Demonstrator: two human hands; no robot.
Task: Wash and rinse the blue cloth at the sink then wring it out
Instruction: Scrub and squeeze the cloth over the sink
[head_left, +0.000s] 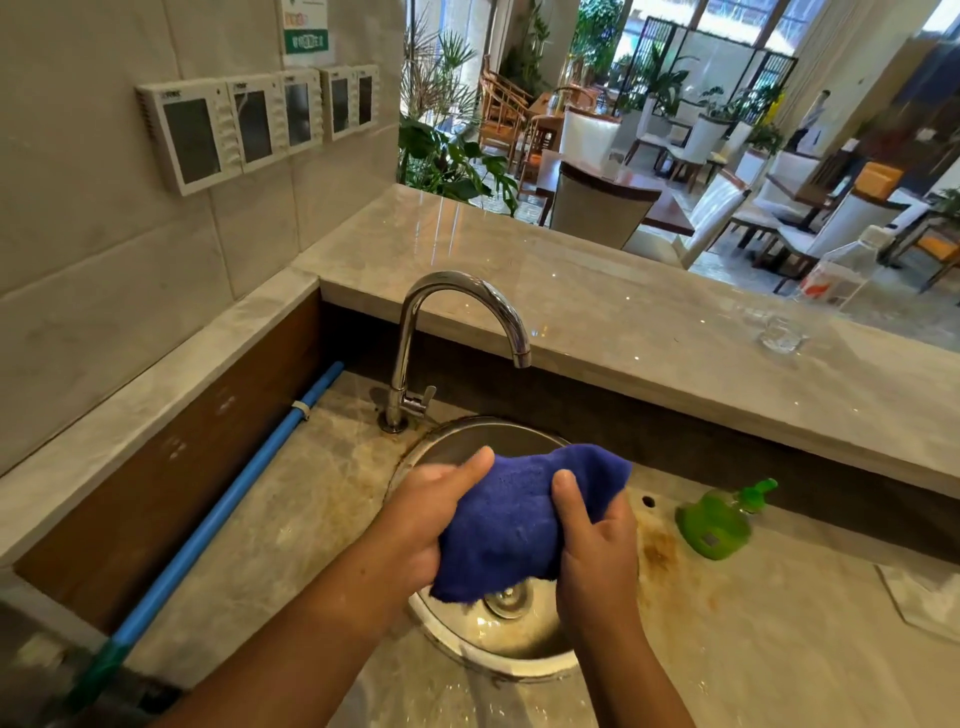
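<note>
Cloth (511, 525) over sink (519, 660); faucet (447, 332) behind; soap bottle (719, 522) right.

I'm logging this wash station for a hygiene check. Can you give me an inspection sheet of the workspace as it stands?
Surface: marble counter with rust-brown stains around the round steel sink.
Job's things: blue cloth bunched above the sink; tap shows no stream.
Clutter: green pump bottle right of the sink; clear glass on the raised ledge.
Grippers: left hand and right hand both grip the cloth, thumbs on top.
Cables: nothing seen; a blue pipe runs along the left panel.
Surroundings: control panels on the tiled wall; dining chairs and plants beyond the ledge.
</note>
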